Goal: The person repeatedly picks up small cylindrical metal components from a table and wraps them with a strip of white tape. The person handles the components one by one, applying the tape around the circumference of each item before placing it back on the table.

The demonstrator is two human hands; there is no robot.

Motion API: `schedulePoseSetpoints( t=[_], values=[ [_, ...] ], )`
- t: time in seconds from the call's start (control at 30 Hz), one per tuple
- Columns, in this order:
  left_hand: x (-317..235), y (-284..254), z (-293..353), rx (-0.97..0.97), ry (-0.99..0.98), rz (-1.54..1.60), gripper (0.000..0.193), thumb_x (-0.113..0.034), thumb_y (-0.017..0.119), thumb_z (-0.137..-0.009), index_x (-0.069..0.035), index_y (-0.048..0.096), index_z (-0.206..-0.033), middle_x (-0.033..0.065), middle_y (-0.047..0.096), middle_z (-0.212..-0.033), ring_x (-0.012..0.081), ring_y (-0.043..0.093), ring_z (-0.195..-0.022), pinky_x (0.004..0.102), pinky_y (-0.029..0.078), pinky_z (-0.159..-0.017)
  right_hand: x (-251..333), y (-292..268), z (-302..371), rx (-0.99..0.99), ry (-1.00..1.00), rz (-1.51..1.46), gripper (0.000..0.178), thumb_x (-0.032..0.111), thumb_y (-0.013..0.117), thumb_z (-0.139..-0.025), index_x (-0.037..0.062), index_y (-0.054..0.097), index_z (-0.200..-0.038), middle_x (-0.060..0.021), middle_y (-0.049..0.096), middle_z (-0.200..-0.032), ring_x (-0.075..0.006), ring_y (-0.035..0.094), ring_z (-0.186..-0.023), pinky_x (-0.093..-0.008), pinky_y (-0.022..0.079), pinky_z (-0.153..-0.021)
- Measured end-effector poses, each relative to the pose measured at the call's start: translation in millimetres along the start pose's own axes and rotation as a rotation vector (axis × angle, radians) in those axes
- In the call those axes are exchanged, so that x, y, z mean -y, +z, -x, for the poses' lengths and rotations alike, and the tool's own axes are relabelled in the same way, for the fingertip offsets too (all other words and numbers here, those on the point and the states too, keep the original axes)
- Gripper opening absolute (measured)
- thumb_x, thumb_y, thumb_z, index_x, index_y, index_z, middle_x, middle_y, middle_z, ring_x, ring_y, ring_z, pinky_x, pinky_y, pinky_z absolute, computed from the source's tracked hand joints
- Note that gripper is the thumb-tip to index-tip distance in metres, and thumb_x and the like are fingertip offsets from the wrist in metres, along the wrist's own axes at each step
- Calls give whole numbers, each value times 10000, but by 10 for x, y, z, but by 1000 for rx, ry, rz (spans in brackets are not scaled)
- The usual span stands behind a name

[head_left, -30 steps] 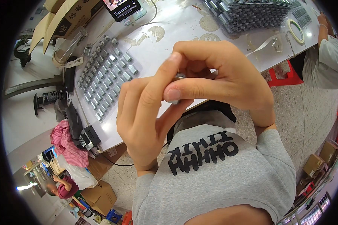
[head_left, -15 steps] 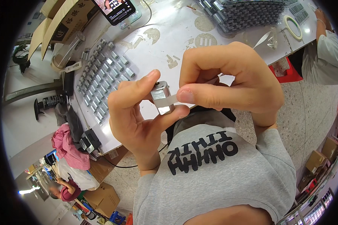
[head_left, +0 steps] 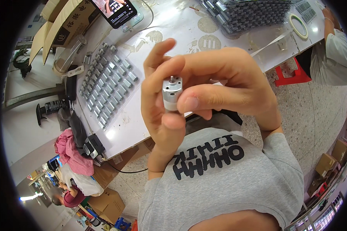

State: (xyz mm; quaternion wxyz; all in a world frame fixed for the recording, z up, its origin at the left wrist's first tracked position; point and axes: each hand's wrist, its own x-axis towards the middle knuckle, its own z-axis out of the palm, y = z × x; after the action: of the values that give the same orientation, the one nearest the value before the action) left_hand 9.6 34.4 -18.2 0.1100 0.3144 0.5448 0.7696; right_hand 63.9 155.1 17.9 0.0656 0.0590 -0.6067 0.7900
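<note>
Beneath both our grips runs the white counter, with a broad stack of metal cylinders beyond the right grip and slanting rows of silver pieces to the left of the left grip. The step in hand, as we judge it, is smoothing a pale tape band round a small metal motor; the next move would likely call for pressing the band flat without letting the motor turn. Our right grip reaches in from the right, knuckles arched, thumb laid nearly level against the motor's side; its other fingertips are mostly hidden, so we cannot tell whether they pinch anything. Our left grip rises from below, fingers curled along the far side and thumb in front near the bottom, narrowed on the motor. Well off to the right of the right grip lies a tape roll, a loose pale strip nearer. Between the two grips the motor is held roughly upright, clear of the counter (its end face shows plainly, holes and all). Smallest is the stubby shaft on top.
</note>
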Motion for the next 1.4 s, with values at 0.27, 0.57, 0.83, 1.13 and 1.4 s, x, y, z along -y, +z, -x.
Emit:
schedulePoseSetpoints(
  t=[0.27, 0.57, 0.83, 1.13, 1.4],
  values=[
    [-213, -168, -87, 190, 415, -708, 432, -46, 664, -707, 51, 499, -1095, 138, 470, -1048, 189, 503, -948, 269, 466, -758, -113, -97, 7, -114, -24, 204, 148, 122, 598, -807, 9, 564, -717, 13, 492, -541, -23, 413, -458, -160, 274, -408],
    [-297, -171, -119, 169, 195, -489, 425, 82, 702, -595, -6, 567, -989, 134, 496, -1029, 189, 554, -911, 249, 551, -680, 44, -284, 61, 77, 71, 384, 131, 101, 546, -838, -5, 563, -761, 11, 465, -519, -18, 402, -446, -170, 288, -404],
    [-216, -200, -58, 136, 129, -184, 470, 99, 700, -572, 9, 521, -997, 149, 491, -1045, 196, 538, -950, 246, 552, -708, 170, -216, 83, 41, 154, 319, 93, 69, 591, -793, -6, 554, -754, 20, 481, -530, 2, 388, -472, -169, 241, -413],
    [-104, -168, 1, 70, 87, -23, 479, 16, 738, -569, 1, 512, -991, 159, 489, -1032, 190, 535, -934, 236, 543, -696, 108, -200, 130, -1, 16, 328, 64, 19, 616, -753, -8, 563, -731, 15, 522, -584, 8, 424, -512, -146, 267, -438],
    [-80, -91, 51, 19, 90, 217, 511, -99, 783, -569, -28, 507, -993, 153, 492, -989, 185, 506, -920, 223, 455, -738, 144, -184, 128, -8, 100, 224, 72, 30, 626, -748, -8, 568, -729, 11, 553, -612, 8, 458, -542, -145, 300, -458]
  ],
)
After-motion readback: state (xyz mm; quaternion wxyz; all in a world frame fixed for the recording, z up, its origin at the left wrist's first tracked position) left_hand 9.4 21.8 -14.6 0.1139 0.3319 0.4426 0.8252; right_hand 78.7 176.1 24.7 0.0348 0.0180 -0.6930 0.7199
